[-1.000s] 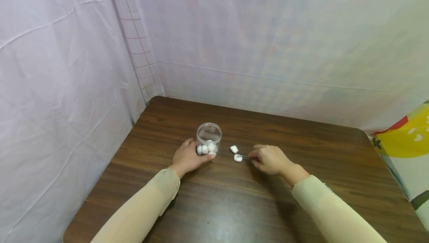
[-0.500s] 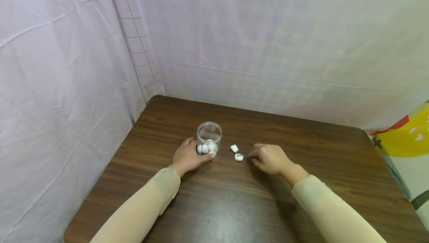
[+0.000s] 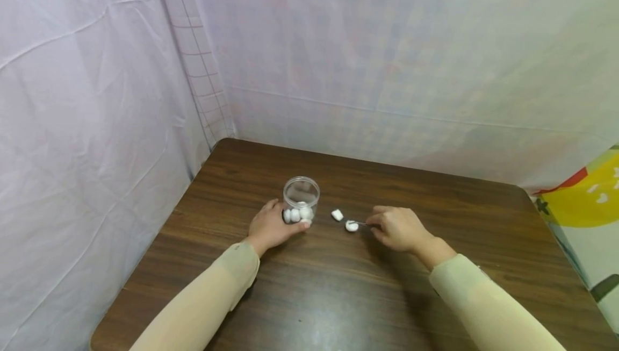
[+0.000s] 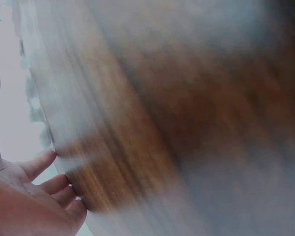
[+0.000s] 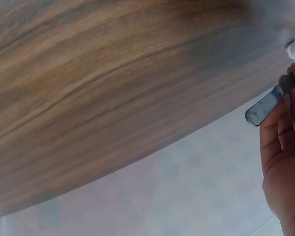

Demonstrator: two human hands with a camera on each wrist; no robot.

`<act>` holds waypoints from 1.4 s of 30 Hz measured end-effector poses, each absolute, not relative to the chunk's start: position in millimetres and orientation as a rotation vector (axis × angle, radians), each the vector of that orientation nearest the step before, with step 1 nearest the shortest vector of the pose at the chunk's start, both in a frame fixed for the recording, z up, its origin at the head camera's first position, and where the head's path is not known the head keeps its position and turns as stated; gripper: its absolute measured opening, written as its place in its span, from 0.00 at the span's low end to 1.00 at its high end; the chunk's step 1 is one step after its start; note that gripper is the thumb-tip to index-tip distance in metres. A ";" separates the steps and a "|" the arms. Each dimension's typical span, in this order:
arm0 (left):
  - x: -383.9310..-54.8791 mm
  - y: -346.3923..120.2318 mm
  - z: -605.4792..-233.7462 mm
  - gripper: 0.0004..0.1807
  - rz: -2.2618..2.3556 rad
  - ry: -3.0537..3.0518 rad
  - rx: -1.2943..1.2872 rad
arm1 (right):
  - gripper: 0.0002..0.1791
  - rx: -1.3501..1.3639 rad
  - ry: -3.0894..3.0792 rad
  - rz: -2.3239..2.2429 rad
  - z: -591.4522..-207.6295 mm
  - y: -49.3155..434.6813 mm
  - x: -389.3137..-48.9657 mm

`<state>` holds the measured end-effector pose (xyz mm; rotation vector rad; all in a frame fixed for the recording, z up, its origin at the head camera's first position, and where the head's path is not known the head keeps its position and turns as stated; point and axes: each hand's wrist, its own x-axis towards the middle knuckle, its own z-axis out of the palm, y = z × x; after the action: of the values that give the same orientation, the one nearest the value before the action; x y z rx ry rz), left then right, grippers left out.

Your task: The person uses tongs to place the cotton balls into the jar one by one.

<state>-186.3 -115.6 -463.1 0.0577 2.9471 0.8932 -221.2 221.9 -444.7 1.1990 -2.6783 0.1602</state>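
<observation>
On the table stands a clear jar (image 3: 302, 194) with its mouth uncovered and several white cotton balls (image 3: 296, 214) at its bottom. My left hand (image 3: 271, 226) holds it from the left, thumb across the front; in the left wrist view the hand (image 4: 39, 191) shows at the lower left edge. My right hand (image 3: 398, 229) pinches metal tweezers (image 3: 360, 223), whose flat rear end (image 5: 263, 109) sticks out in the right wrist view. At their tips is one white cotton ball (image 3: 351, 226), low over or on the table; I cannot tell which. Another cotton ball (image 3: 337, 215) lies between it and the jar.
The dark wood-grain table (image 3: 271, 308) has rounded corners. Pale cloth (image 3: 387, 71) hangs behind it and more (image 3: 87, 152) along its left side. A yellow patterned cloth (image 3: 585, 195) hangs beyond the right edge.
My right hand has shifted slightly to the right, and the cotton ball at the tweezers' tips has moved with it, away from the other loose one. The left hand and jar stay put.
</observation>
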 end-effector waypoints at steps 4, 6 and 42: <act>-186.3 -116.0 -463.9 0.49 0.892 2.944 0.059 | 0.09 1.198 -2.660 0.155 -442.0 224.8 -220.8; -186.4 -116.1 -464.2 0.49 0.890 2.943 0.059 | 0.09 1.200 -2.644 0.150 -439.7 225.7 -221.0; -187.0 -116.6 -463.2 0.48 0.886 2.963 0.071 | 0.08 1.307 -2.437 0.136 -336.0 155.7 -247.0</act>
<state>-187.0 -116.6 -463.2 0.0708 2.9631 0.8864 -247.0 155.7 -336.0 1.3074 -2.4370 0.1356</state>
